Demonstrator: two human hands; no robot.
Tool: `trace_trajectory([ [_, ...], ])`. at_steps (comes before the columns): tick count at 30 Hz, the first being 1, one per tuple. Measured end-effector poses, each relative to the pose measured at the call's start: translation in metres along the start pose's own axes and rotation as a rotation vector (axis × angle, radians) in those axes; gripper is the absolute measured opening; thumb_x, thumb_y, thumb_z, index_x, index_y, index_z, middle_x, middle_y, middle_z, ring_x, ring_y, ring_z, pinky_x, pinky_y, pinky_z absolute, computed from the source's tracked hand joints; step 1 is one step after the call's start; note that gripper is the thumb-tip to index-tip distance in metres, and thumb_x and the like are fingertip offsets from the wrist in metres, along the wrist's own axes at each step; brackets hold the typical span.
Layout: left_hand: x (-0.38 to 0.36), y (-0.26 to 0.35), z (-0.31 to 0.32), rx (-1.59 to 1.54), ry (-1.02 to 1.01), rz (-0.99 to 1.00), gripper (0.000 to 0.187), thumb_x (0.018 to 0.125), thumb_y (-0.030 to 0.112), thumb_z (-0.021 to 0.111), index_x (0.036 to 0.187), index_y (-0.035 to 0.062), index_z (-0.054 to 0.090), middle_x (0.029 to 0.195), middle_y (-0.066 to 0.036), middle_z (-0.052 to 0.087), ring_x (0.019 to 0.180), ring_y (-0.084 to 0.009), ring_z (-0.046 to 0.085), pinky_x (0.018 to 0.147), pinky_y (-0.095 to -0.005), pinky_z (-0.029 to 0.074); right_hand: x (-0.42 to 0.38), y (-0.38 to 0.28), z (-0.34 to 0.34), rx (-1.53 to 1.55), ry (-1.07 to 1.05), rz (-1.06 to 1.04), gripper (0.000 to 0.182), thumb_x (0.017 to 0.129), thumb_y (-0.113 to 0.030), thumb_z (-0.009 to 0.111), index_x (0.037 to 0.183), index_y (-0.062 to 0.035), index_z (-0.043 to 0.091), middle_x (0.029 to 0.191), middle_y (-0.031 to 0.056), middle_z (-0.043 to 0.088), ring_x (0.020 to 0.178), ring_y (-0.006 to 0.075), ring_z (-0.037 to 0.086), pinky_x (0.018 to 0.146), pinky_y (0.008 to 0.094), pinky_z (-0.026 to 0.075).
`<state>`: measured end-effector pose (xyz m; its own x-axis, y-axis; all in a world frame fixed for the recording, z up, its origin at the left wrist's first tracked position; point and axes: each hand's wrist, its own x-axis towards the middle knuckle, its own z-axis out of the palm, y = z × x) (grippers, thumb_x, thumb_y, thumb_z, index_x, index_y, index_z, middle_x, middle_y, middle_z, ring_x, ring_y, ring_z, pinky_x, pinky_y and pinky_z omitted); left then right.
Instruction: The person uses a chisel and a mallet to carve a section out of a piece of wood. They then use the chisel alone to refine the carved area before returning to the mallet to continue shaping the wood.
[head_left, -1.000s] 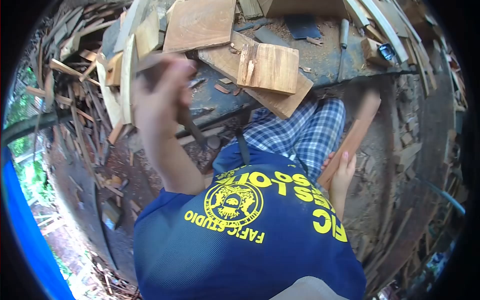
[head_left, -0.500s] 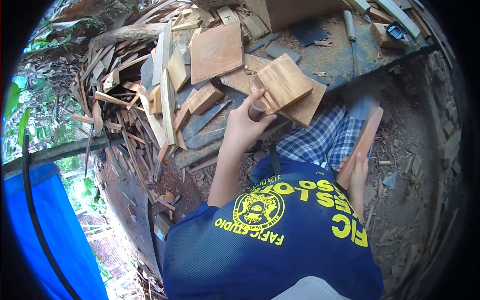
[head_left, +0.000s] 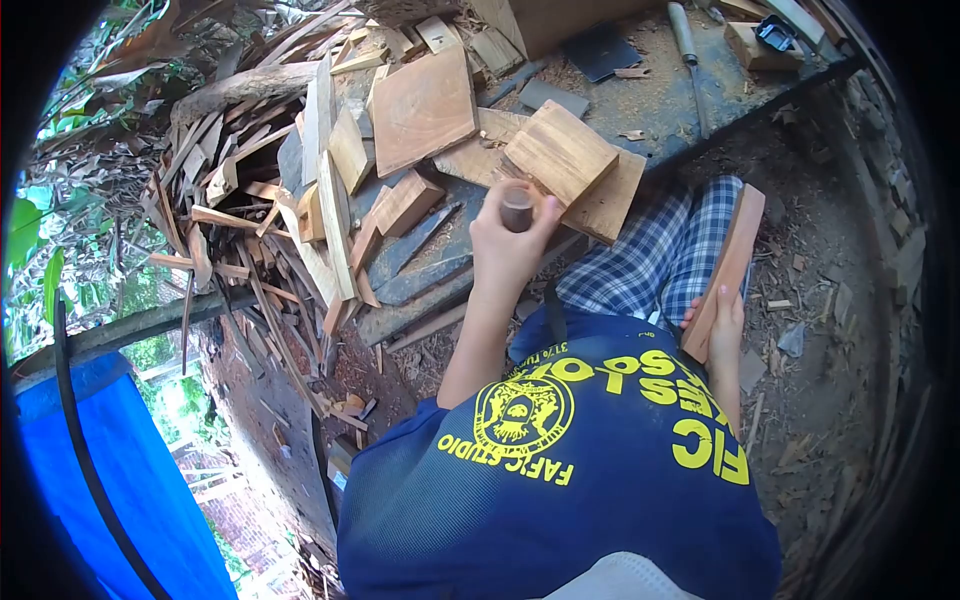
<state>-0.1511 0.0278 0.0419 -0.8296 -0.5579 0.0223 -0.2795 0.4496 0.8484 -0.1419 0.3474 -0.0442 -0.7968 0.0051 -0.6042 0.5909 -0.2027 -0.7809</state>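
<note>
My left hand (head_left: 508,235) is closed around a dark brown cylindrical wooden piece (head_left: 517,208), its round end facing up. The hand is beside a light wooden block (head_left: 562,150), which lies on a flat wooden board (head_left: 615,200) at the bench edge. Whether the cylinder joins anything below is hidden. At the right, my right hand (head_left: 728,318) grips the lower part of a long reddish wooden bar (head_left: 728,262), which slants up beside my plaid-covered legs (head_left: 640,255).
Offcuts and a square board (head_left: 425,110) crowd the bench's left side. A long tool with a pale handle (head_left: 682,32), a dark plate (head_left: 600,56) and a small block (head_left: 762,48) with a blue-black object lie farther back. Wood chips cover the ground. A blue tarp (head_left: 100,470) hangs left.
The fingers of my left hand have shifted from the block's side to curl more around the cylinder. The reddish bar stays in my right hand. The whole view has shifted slightly.
</note>
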Motion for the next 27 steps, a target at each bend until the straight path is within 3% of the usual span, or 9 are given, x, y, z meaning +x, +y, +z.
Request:
trace_trajectory([
  [4,0.003,0.001,-0.017,-0.401,0.064,-0.134,0.016,0.094,0.016,0.065,0.097,0.0014,0.061,0.066,-0.004,0.058,0.050,-0.0095,0.054,0.048,-0.0233,0.044,0.003,0.002,-0.003,0.010,-0.008,0.000,0.036,0.105,-0.035,0.043,0.122,-0.0030,0.043,0.080,0.0108,0.058,0.061,0.0182,0.062,0.052,0.0310,0.056],
  [5,0.004,0.000,-0.021,-0.399,0.063,-0.135,0.016,0.094,0.016,0.065,0.097,0.0014,0.061,0.066,-0.004,0.058,0.050,-0.0095,0.054,0.048,-0.0233,0.044,0.002,0.001,-0.002,0.012,-0.011,0.000,0.036,0.105,-0.035,0.043,0.121,-0.0030,0.043,0.080,0.0108,0.058,0.061,0.0181,0.062,0.052,0.0309,0.056],
  [8,0.011,0.000,-0.032,-0.476,0.314,-0.048,0.018,0.093,0.015,0.069,0.096,0.0011,0.058,0.064,-0.003,0.056,0.050,-0.0099,0.054,0.048,-0.0233,0.044,0.002,0.000,-0.003,0.022,-0.019,0.001,0.036,0.105,-0.035,0.043,0.121,-0.0031,0.043,0.080,0.0108,0.058,0.061,0.0181,0.062,0.052,0.0309,0.056],
  [11,0.018,0.013,-0.037,-0.421,0.366,-0.027,0.017,0.090,0.009,0.072,0.097,0.0019,0.058,0.070,-0.001,0.057,0.052,-0.0074,0.052,0.048,-0.0219,0.042,0.002,0.000,-0.003,0.034,-0.022,0.009,0.036,0.105,-0.035,0.043,0.121,-0.0033,0.043,0.080,0.0108,0.058,0.061,0.0181,0.063,0.052,0.0309,0.056],
  [16,0.010,0.019,-0.028,-0.402,0.197,0.042,0.019,0.090,0.010,0.073,0.086,0.0041,0.056,0.070,-0.001,0.057,0.051,-0.0062,0.054,0.045,-0.0209,0.041,0.003,0.000,-0.004,0.044,-0.026,0.007,0.036,0.105,-0.036,0.044,0.121,-0.0034,0.043,0.079,0.0107,0.058,0.061,0.0181,0.063,0.052,0.0311,0.057],
  [21,0.003,0.043,-0.038,-0.503,0.208,0.060,0.023,0.090,0.015,0.074,0.087,0.0049,0.054,0.064,-0.003,0.056,0.050,-0.0098,0.054,0.047,-0.0231,0.043,0.000,-0.005,-0.001,0.042,-0.019,0.021,0.039,0.104,-0.037,0.045,0.122,-0.0030,0.042,0.079,0.0107,0.058,0.061,0.0183,0.063,0.053,0.0310,0.057],
  [24,0.015,0.060,-0.041,-0.028,-0.066,-0.201,0.034,0.086,0.024,0.077,0.100,0.0005,0.057,0.076,-0.007,0.061,0.052,-0.0101,0.055,0.048,-0.0243,0.045,0.000,-0.007,0.000,0.057,-0.025,0.024,0.039,0.104,-0.037,0.045,0.123,-0.0027,0.042,0.079,0.0107,0.058,0.061,0.0182,0.063,0.053,0.0310,0.056],
  [25,0.018,0.058,-0.035,-0.029,-0.061,-0.202,0.034,0.086,0.024,0.077,0.100,0.0005,0.057,0.076,-0.007,0.061,0.052,-0.0101,0.055,0.048,-0.0243,0.045,0.000,-0.007,-0.001,0.054,-0.030,0.024,0.039,0.104,-0.037,0.045,0.123,-0.0027,0.042,0.079,0.0107,0.058,0.061,0.0182,0.063,0.053,0.0310,0.056],
  [27,0.025,0.047,-0.021,0.197,-0.150,-0.384,0.040,0.085,0.027,0.077,0.106,-0.0006,0.058,0.083,-0.008,0.063,0.053,-0.0096,0.056,0.048,-0.0244,0.045,0.001,-0.004,-0.003,0.080,-0.033,0.026,0.039,0.104,-0.037,0.045,0.123,-0.0028,0.042,0.079,0.0108,0.057,0.061,0.0183,0.062,0.052,0.0312,0.056],
])
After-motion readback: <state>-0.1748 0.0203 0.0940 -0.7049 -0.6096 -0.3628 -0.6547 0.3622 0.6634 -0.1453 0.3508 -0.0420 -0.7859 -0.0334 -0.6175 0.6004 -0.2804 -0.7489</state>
